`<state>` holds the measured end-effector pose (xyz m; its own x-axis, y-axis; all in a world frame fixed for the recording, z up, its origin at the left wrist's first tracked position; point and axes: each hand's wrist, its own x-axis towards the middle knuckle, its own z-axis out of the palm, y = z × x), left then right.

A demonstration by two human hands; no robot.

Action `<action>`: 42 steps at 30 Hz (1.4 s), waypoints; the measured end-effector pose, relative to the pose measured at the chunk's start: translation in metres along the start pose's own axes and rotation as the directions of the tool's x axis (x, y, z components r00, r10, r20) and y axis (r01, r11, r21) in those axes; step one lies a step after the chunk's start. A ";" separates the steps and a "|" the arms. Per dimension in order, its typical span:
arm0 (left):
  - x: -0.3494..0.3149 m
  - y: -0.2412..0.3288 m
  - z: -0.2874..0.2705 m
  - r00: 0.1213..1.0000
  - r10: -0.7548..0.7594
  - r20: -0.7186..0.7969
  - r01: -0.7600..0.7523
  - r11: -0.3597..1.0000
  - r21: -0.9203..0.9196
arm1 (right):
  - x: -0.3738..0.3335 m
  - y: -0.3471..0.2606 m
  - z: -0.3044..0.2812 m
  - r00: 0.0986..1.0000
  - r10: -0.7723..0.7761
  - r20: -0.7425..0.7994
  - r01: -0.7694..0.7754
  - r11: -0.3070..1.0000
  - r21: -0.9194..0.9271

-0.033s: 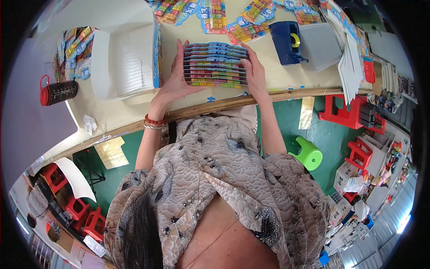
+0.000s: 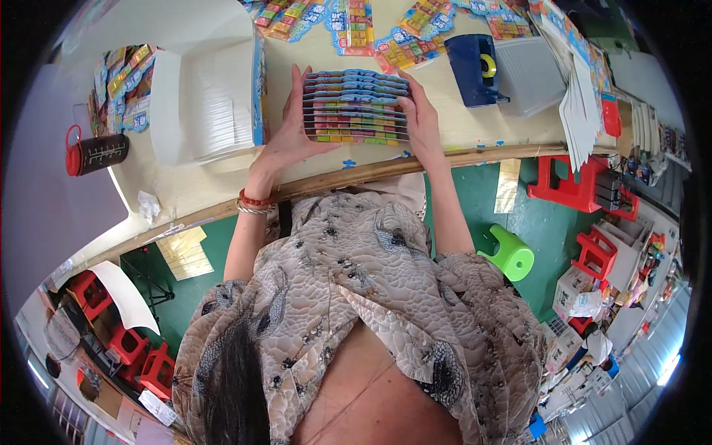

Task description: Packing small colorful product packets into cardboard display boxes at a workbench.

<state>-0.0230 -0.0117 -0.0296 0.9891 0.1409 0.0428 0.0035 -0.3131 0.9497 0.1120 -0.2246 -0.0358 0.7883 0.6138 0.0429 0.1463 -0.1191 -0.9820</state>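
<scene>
Between my two hands stands a stack of candy cards (image 2: 356, 107), blue along their top edges with rows of small coloured pieces below. My left hand (image 2: 293, 130) presses its left end, thumb stretched along the lower edge and fingers up the side. At the right end, my right hand (image 2: 418, 119) grips with fingers bent round the cards. Just left of the stack lies an open white box (image 2: 200, 104) with a clear ridged plastic tray (image 2: 215, 122) in it. More loose candy cards (image 2: 411, 48) are spread beyond my hands.
A blue tape dispenser (image 2: 475, 70) and clear plastic trays (image 2: 530, 78) stand at the right. White folded card sheets (image 2: 578, 119) overhang the table's right side. At left are a dark bottle with a red lid (image 2: 96, 153) and crumpled plastic (image 2: 148, 206). The wooden table edge (image 2: 348, 176) runs before me.
</scene>
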 end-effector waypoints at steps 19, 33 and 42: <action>-0.001 -0.002 0.001 1.000 -0.008 0.007 0.008 1.000 0.023 | 0.000 0.008 0.000 0.996 -0.084 -0.026 0.079 0.985 -0.156; -0.004 0.003 -0.004 0.997 -0.082 0.002 0.082 0.995 -0.054 | 0.026 -0.035 -0.045 0.883 0.007 0.469 -0.024 0.999 0.030; -0.007 0.011 -0.003 0.999 0.045 -0.023 -0.042 0.994 0.104 | 0.010 -0.060 -0.022 0.879 -0.008 0.477 0.264 0.841 -0.472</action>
<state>-0.0307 -0.0134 -0.0182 0.9845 0.1485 0.0928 -0.0232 -0.4144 0.9098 0.1243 -0.2281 0.0273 0.4062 0.9128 -0.0419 0.6132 -0.3063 -0.7282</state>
